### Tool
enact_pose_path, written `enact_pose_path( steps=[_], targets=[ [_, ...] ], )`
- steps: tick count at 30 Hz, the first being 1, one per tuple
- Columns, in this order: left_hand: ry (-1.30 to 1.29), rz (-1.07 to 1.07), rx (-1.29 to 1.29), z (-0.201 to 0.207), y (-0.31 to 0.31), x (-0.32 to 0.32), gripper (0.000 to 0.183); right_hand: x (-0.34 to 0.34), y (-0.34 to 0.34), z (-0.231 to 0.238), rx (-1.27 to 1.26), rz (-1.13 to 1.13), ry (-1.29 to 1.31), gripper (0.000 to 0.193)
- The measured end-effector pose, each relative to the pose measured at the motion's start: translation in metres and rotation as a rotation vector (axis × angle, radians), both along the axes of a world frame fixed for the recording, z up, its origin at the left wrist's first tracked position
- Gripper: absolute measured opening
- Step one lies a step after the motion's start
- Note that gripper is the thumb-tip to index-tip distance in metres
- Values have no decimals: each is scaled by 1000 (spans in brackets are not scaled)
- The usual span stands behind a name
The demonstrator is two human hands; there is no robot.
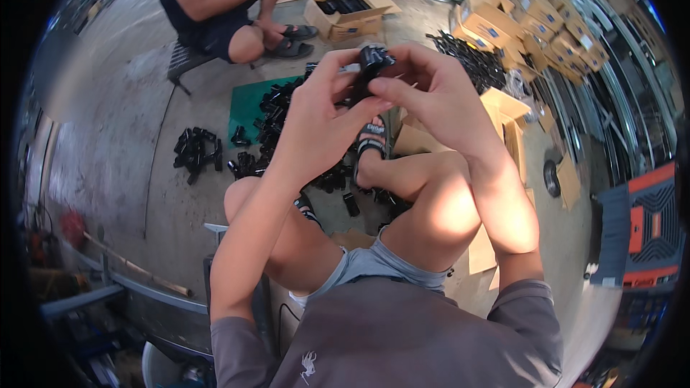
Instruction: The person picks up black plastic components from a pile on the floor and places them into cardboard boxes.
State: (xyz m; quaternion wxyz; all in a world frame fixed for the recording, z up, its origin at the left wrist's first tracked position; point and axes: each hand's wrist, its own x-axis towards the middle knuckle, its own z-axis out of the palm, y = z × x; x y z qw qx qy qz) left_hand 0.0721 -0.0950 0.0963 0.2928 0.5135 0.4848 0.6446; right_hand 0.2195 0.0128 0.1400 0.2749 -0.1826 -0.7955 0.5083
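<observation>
A glossy black fitting point(374, 63), short and roughly tube-shaped, is held up in front of me between both hands. My left hand point(327, 104) closes on it from the left, thumb stretched toward its lower part. From the right, my right hand point(431, 93) grips it with fingers curled over and thumb pressed near its side. Fingers hide part of the fitting, so its full shape cannot be told. Below my hands, a heap of similar black fittings point(272, 111) lies partly on a green mat point(243, 104). A smaller cluster of black fittings point(194, 152) sits left of it.
Another person point(208, 7) sits on a low stool point(185, 65) at the far left, holding a small black piece. An open carton point(352, 25) of black parts stands beyond. Cartons point(546, 21) and metal profiles fill the far right. A red-and-grey toolbox point(643, 226) stands at right.
</observation>
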Motion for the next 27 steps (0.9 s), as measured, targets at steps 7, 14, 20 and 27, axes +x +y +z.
enact_pose_path(
  steps=[7, 14, 20, 27],
  targets=[
    [-331, -120, -86, -5, 0, -25, 57, -27, 16, -12, -183, 24, -60, 29],
    [-483, -71, -226, -22, 21, -46, 50, -54, 60, -32, -740, 12, -29, 27],
    [-548, -101, -374, -47, 45, -70, 48, -92, 87, -64, -577, 103, -158, 35],
    [-562, -192, -459, -72, 63, -96, 50, -120, 93, -93, -489, 25, -240, 33]
  ],
)
